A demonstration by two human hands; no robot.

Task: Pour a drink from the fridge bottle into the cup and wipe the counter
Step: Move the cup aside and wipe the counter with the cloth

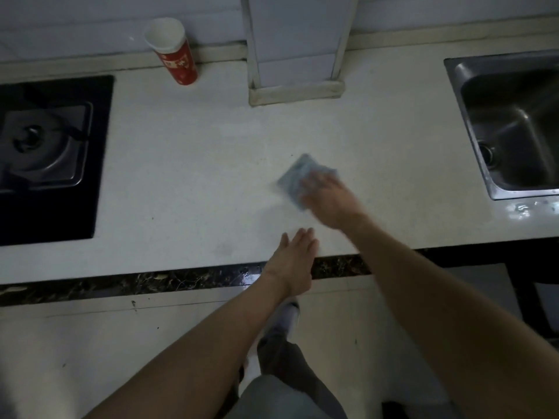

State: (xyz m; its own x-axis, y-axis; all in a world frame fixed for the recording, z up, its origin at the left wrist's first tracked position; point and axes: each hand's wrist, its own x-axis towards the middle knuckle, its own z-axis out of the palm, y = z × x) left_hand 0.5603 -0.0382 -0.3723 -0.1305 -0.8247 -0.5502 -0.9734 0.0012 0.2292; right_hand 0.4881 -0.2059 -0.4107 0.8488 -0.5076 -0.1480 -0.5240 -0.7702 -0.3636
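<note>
Fingers [314,180] of the right hand [329,201] lie spread on a blue cloth [298,173] and press it onto the white worktop [187,176], right of centre. This grip is apart, though motion blur hides detail. The left hand [295,258] rests flat at the near worktop edge, grip apart, holding nothing. The cup [174,52], red outside and white inside, stands by the far wall, between the hob [45,146] and the sink [514,125].
</note>
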